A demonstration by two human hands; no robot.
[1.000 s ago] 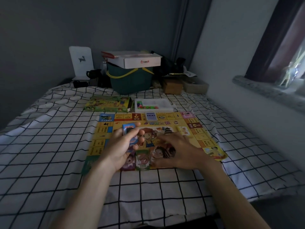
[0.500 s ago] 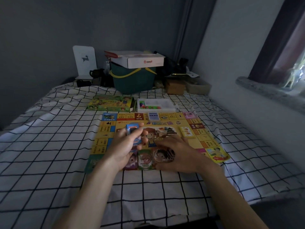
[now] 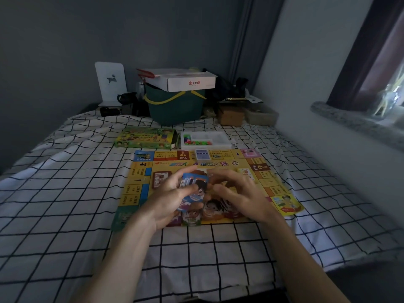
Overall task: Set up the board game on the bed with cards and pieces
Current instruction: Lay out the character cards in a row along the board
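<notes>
Dim bed [image 3: 65, 193], board [image 3: 142, 178] flat: left hand [image 3: 168, 200] clamps the card stack [image 3: 193, 189]; right hand [image 3: 238, 193] loose-fingered, should peel cards singly.

Green basket [image 3: 175, 110]: at my 12 o'clock, with a yellow handle.
White box [image 3: 188, 80]: on top of it.
White deer card [image 3: 111, 82]: upright at 11 o'clock.
Brown box [image 3: 231, 115]: at 1 o'clock.
Window sill [image 3: 349, 122]: at 2 o'clock.
</notes>
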